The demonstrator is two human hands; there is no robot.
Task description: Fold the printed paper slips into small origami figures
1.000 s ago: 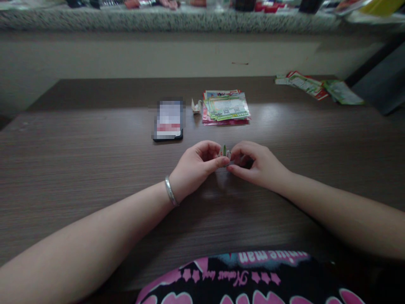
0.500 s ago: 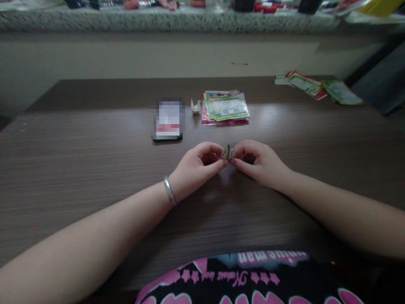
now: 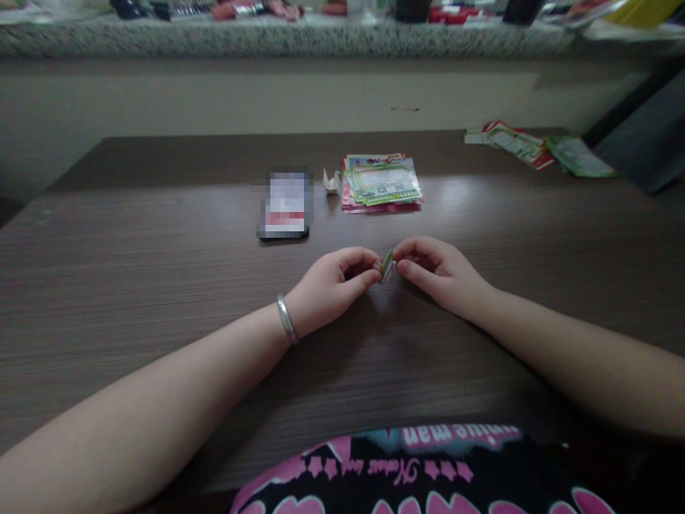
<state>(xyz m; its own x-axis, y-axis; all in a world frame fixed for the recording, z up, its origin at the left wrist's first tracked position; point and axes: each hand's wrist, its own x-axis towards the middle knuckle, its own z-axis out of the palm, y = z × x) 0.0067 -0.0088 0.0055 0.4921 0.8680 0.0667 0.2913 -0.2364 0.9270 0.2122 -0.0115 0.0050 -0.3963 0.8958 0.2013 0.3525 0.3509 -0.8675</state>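
A small folded paper piece (image 3: 387, 266), green, white and red, sits between my two hands just above the brown wooden table (image 3: 133, 250). My left hand (image 3: 329, 289), with a silver bracelet on its wrist, pinches the piece's left side with thumb and forefinger. From the right, my right hand (image 3: 439, 275) pinches the other side, fingers curled. Both forearms rest on the table.
A dark phone (image 3: 285, 205) lies behind my hands. Beside it stands a tiny white folded paper figure (image 3: 332, 180) and a stack of colourful printed paper squares (image 3: 382, 182). More printed leaflets (image 3: 527, 145) lie at the far right. A speckled stone ledge (image 3: 278, 36) runs along the back.
The paper piece has tilted and sunk a little between my fingertips. Both hands have stayed in nearly the same place, fingers working closer together.
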